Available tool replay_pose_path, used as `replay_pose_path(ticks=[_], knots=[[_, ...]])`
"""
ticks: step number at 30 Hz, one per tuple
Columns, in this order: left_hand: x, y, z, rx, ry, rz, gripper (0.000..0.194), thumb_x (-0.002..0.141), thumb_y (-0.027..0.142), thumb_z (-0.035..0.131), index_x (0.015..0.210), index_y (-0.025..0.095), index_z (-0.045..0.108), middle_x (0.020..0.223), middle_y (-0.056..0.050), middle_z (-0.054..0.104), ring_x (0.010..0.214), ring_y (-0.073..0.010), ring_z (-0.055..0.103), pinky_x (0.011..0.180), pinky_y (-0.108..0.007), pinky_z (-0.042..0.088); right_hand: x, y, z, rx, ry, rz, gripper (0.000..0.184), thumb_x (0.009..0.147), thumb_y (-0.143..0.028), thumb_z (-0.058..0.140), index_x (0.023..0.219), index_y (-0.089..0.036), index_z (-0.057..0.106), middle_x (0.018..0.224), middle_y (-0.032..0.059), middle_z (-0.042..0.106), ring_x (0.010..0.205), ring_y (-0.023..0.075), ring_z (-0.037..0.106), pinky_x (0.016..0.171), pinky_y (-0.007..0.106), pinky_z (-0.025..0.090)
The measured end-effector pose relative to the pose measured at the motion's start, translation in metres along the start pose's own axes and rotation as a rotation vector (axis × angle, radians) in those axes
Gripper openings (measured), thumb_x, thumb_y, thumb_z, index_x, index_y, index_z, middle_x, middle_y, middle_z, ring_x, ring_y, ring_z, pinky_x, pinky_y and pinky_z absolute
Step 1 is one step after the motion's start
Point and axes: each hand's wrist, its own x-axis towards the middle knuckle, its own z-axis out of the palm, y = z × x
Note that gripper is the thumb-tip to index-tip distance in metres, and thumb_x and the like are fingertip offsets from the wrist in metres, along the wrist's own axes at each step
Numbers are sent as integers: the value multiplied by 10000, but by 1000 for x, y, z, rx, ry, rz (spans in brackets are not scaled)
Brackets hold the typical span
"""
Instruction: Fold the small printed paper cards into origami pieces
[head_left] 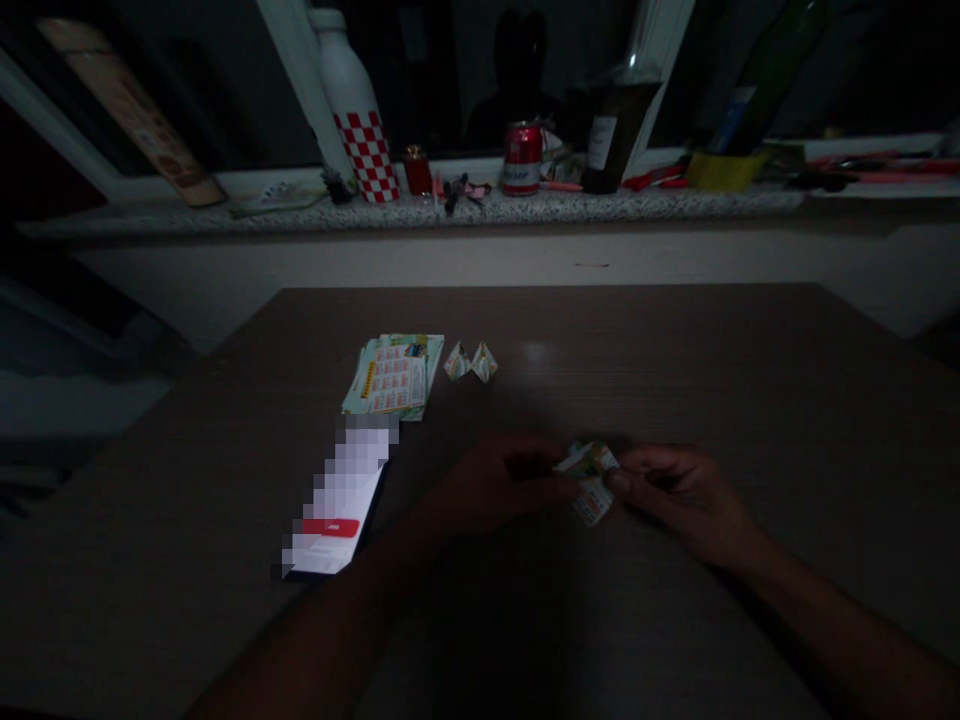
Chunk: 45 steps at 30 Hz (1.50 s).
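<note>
Between my two hands is a small folded piece of printed paper (592, 492), white with green and orange print. My left hand (499, 485) pinches its left edge between thumb and fingers. On the other side, the thumb and fingers of my right hand (679, 490) grip its right edge. Beyond them on the table lie two small folded paper pieces (471, 363) side by side, of similar print. To their left rests a stack of printed paper slips (394, 375). A lit phone (337, 500), its screen partly blurred out, lies left of my left hand.
The brown table (675, 370) reaches to a wall below a stone windowsill (457, 212). Along the sill stand a red-and-white checked bottle (367, 135), a red can (523, 160), a dark bottle (604, 150) and a yellow holder (724, 172). The room is dim.
</note>
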Motion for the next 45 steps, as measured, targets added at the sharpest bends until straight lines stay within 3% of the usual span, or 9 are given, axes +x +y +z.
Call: replay_pose_path(ticks=[3,7,16,22,26,29,33,38,45], knots=[[-1,-2,-1,76,-79,-69,287,799,409,642,762,125,631,598,28,551,529,-71,480,502,-189,345,-1,0,2,27,-53,9,221,800,-337,672,662,-166,693,605,18,704,541,123,645,502,194,506],[-1,-5,-3,38,-95,-84,316,786,445,646,757,131,626,627,16,587,550,-79,515,528,-194,367,-1,2,3,48,-127,24,243,770,-363,696,643,-157,716,582,27,697,501,118,618,472,202,491],[-2,-3,-7,63,-155,-49,332,790,454,637,730,130,596,657,13,570,598,-87,495,565,-201,374,-2,0,4,47,-117,-32,117,734,-280,733,673,-183,753,566,9,677,474,99,568,451,200,462],[-6,5,0,303,-19,148,240,853,324,569,699,139,558,640,34,485,598,-85,435,558,-202,337,-3,1,6,-63,36,-81,58,684,-216,763,650,-185,727,594,14,695,505,113,596,467,200,479],[-7,4,4,498,87,348,186,847,282,564,734,142,610,699,-2,566,651,-111,507,621,-230,389,-3,-2,4,-141,109,-155,51,700,-195,745,665,-182,709,615,18,708,523,118,614,481,198,490],[-7,3,6,487,135,442,172,857,272,564,788,145,658,805,-46,650,719,-131,587,666,-239,439,-3,-4,4,-174,118,-202,72,726,-188,723,658,-181,700,626,24,712,535,124,628,490,204,499],[-7,4,7,484,191,428,196,862,284,581,768,156,695,802,-54,691,710,-125,631,645,-216,461,-3,-4,4,-155,96,-233,56,739,-185,720,685,-190,706,712,47,730,633,159,670,568,249,535],[-8,5,8,512,193,351,215,869,306,567,763,174,701,812,-47,698,707,-125,639,637,-219,468,-2,-3,6,-131,97,-205,90,738,-208,725,658,-181,692,715,62,721,618,164,657,533,259,515],[-10,4,12,513,202,426,168,856,287,568,794,180,681,862,-59,704,776,-147,648,706,-256,494,-2,-4,6,-137,99,-172,137,758,-217,703,636,-169,666,698,64,715,629,173,665,545,267,517]])
